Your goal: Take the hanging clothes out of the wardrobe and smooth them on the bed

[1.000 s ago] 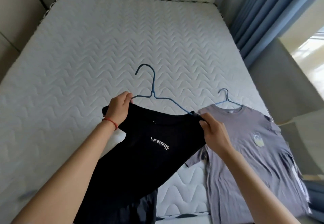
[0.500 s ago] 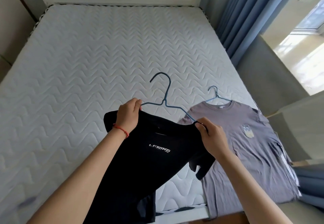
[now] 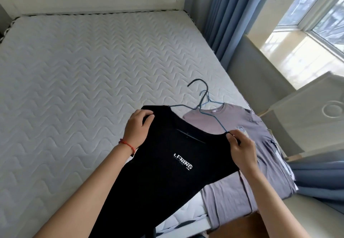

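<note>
The left hand (image 3: pixel 138 127) is gripping the left shoulder of a black T-shirt (image 3: pixel 167 165), its fingers curled over the fabric edge, a red string bracelet (image 3: pixel 128 145) sitting on the wrist. The right hand (image 3: pixel 240 149) is pinching the other shoulder between thumb and fingertips, right where the arm of a dark blue wire hanger (image 3: pixel 202 107) is slipping into the cloth. The shirt is hanging on that hanger, held up above the near part of the bed (image 3: pixel 83 81), its white chest lettering facing the camera and its lower part dropping below the mattress's near edge. The hanger's hook is pointing away, toward the head of the bed.

A grey-mauve T-shirt (image 3: pixel 249 144) is lying flat at the bed's near right corner, along the right edge, with its hem draping over the near edge. A light blue hanger (image 3: pixel 210 100) is sitting in its collar, hook pointing up the bed; the two hooks are overlapping in view. The black shirt's right side is covering part of the grey one.

Blue curtains (image 3: pixel 229 14) are hanging beyond the bed's right edge, beside a bright window (image 3: pixel 316 14).
</note>
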`<state>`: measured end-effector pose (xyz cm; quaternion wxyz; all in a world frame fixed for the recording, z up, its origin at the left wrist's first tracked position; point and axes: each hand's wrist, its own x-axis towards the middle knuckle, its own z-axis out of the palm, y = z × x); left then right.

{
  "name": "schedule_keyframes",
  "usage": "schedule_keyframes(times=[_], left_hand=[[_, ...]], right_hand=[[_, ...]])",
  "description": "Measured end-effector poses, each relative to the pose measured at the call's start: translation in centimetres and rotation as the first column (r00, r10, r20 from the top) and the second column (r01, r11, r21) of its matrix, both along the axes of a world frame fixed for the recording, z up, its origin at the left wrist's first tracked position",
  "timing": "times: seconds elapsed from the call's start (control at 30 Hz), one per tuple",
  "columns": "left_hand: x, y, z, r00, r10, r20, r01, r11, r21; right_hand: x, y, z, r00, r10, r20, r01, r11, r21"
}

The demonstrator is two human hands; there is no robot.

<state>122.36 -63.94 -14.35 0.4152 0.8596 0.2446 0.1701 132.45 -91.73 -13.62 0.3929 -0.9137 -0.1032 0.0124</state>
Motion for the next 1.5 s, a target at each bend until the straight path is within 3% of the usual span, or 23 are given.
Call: schedule_keyframes(times=[0.17,0.4,0.63,0.77,1.1,1.2,1.33,1.5], left_hand=[[5.1,-3.7,-1.1,0.996,-0.056,-0.066,0.056,0.998,-0.009],[17.2,-10.1,-4.2,0.987,-0.061,-0.148,0.049,0.996,-0.078],[31.6,-14.8,-13.6,0.954,-0.006,-0.3,-0.064,0.972,-0.226],[37.7,-15.8,-19.1,0.931,0.009,-0.366,-0.095,0.971,-0.218],[48.9,-14.7,-32.0,0.858,0.054,-0.51,-0.091,0.995,-0.047],[50.1,-13.4,-35.0,0.834,0.071,-0.547,-0.04,0.997,0.07],[50.8,-12.4,-37.6,0.802,0.092,-0.59,0.09,0.958,0.273],[51.4,-12.8,-37.7,0.84,0.194,-0.507,0.026,0.918,0.395]], right_hand=[[5.7,-5.9,0.2,0.988,-0.157,-0.005,0.157,0.986,0.046],[15.7,-13.4,-4.0,0.983,-0.165,-0.086,0.164,0.986,-0.02],[24.5,-16.7,-13.8,0.95,-0.196,-0.242,0.168,0.977,-0.131],[28.0,-16.9,-17.9,0.96,-0.15,-0.236,0.116,0.981,-0.153],[33.7,-19.0,-24.9,0.973,-0.093,-0.21,0.069,0.99,-0.121],[33.9,-20.0,-27.0,0.973,-0.116,-0.2,0.099,0.991,-0.09],[33.8,-20.5,-29.4,0.973,-0.114,-0.201,0.103,0.993,-0.065],[33.9,-20.7,-30.7,0.969,-0.142,-0.202,0.134,0.99,-0.051]])
